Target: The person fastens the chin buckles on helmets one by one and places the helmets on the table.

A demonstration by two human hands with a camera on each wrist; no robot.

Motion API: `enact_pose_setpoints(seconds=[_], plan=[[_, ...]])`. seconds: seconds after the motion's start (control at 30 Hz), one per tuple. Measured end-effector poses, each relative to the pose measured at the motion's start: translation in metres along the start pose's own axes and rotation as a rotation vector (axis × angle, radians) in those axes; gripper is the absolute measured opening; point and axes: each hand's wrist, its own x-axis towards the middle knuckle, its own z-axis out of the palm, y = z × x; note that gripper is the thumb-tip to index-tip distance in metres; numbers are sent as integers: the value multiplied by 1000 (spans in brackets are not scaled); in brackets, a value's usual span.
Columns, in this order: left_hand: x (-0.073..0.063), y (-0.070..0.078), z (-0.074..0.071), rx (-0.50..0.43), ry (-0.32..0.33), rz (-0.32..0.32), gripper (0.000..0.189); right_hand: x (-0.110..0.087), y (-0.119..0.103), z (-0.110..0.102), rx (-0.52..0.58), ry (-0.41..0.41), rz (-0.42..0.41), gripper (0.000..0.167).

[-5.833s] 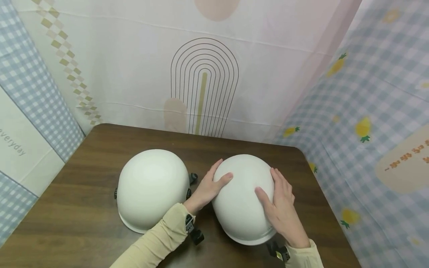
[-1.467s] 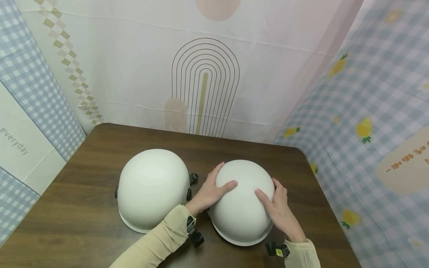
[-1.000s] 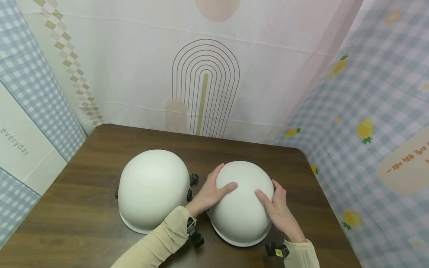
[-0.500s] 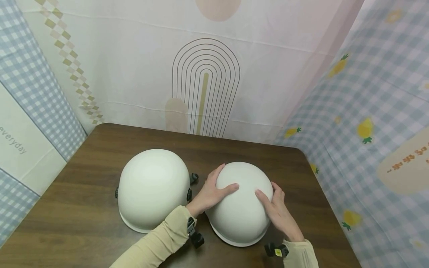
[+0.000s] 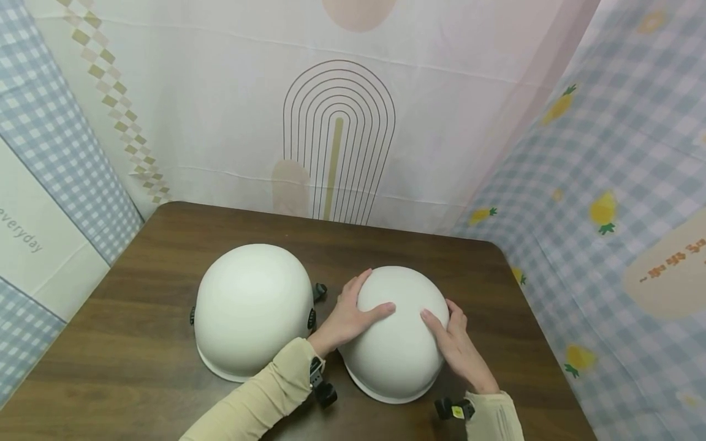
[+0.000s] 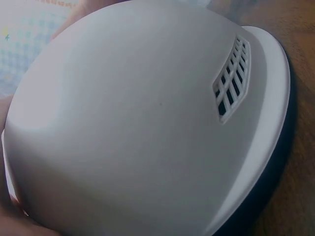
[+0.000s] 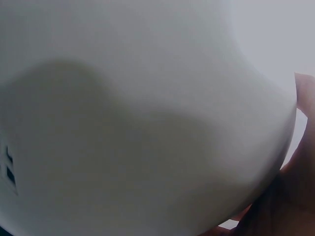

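Two white helmets stand on the brown table, domes up. Both of my hands hold the right helmet (image 5: 394, 349) from either side. My left hand (image 5: 344, 318) has its thumb on the dome and its fingers around the left side. On the other side, my right hand (image 5: 458, 346) lays its thumb on the dome, its fingers going down past the edge. The left wrist view shows a slatted vent (image 6: 234, 81) near the rim. Dome surface fills most of the right wrist view. The helmet's underside is hidden.
The left helmet (image 5: 254, 306) stands beside my left forearm, black fittings (image 5: 311, 318) on its side. The wooden table (image 5: 138, 367) ends at a printed cloth (image 5: 220, 122) behind and a checked cloth (image 5: 551, 214) on the right.
Since the oldest frame the right helmet sits lower and has turned slightly, both hands still on it. Over the last second it has shifted only a little; the left helmet stays put.
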Motion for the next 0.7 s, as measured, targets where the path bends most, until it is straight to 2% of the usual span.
enact_pose_setpoints(seconds=[0.33, 0.47, 0.7], plan=[[2, -2, 5, 49, 47, 12, 90, 4, 4, 5, 45, 38, 5, 89], [1, -2, 7, 68, 60, 9, 91, 5, 8, 10, 80, 77, -20, 85], [-2, 0, 8, 79, 74, 19, 90, 4, 11, 13, 78, 114, -52, 80]])
